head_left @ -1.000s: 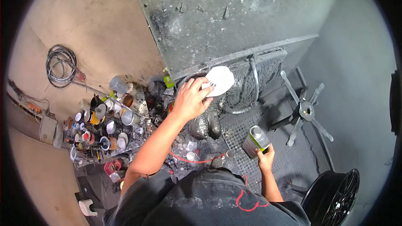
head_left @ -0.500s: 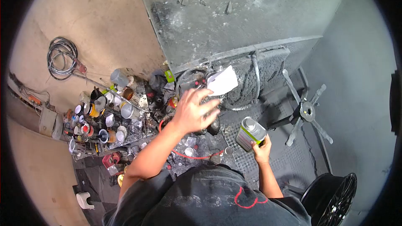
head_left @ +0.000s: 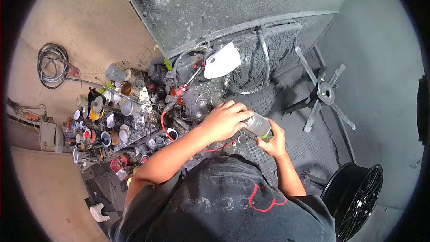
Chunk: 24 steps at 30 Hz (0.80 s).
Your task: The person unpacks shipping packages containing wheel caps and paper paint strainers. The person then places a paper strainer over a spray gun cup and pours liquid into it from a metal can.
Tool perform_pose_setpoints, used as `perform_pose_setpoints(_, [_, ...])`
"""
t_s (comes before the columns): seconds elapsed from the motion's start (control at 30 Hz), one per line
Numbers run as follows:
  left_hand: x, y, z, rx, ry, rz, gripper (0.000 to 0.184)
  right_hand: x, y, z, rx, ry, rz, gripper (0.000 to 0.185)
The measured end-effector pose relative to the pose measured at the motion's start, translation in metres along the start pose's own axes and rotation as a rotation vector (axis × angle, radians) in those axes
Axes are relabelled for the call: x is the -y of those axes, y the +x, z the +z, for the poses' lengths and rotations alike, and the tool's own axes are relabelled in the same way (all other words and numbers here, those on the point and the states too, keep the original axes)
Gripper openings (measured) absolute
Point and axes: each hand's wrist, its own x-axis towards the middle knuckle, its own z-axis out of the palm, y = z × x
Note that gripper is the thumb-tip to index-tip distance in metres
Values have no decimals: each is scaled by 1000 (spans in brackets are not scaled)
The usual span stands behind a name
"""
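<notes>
A rectangular metal can (head_left: 259, 127) with a green label is tilted in front of my chest, its top towards the left. My right hand (head_left: 274, 141) grips the lower body of the can, thumb on the near side. My left hand (head_left: 226, 121) is closed round the can's top end, where the cap sits; the fingers cover the cap itself. Beyond my hands, a white folded paper piece (head_left: 223, 61) stands at the cluttered bench, touched by neither hand. Close to the paper is a red and metal tool (head_left: 181, 90) joined to a red hose (head_left: 165, 123).
Cups, jars and cans (head_left: 92, 135) crowd the bench on the left. A coiled black cable (head_left: 53, 65) hangs on the wall. At right stand a grey four-armed stand (head_left: 325, 92) and a black wheel rim (head_left: 358, 206). A white stool (head_left: 98, 213) is at lower left.
My left hand has come back from beside the white paper to the top of the can. The can has moved left and tipped over in my right hand. The view has shifted.
</notes>
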Motion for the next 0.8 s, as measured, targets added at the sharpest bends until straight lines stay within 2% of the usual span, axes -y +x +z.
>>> perform_pose_setpoints(0.13, [6, 4, 5, 61, -13, 16, 41, -6, -4, 2, -4, -3, 7, 62])
perform_pose_setpoints(0.3, [10, 5, 17, 27, -79, 45, 44, -9, -3, 1, 4, -15, 57, 67])
perform_pose_setpoints(0.67, [19, 2, 32, -13, -102, -70, 45, -10, 9, -7, 91, -26, 130, 66])
perform_pose_setpoints(0.77, [21, 0, 24, 59, -101, -111, 42, -7, 14, -12, 167, 16, 156, 67])
perform_pose_setpoints(0.8, [18, 1, 16, 128, 29, -20, 42, -18, 12, -12, 183, 17, 136, 65])
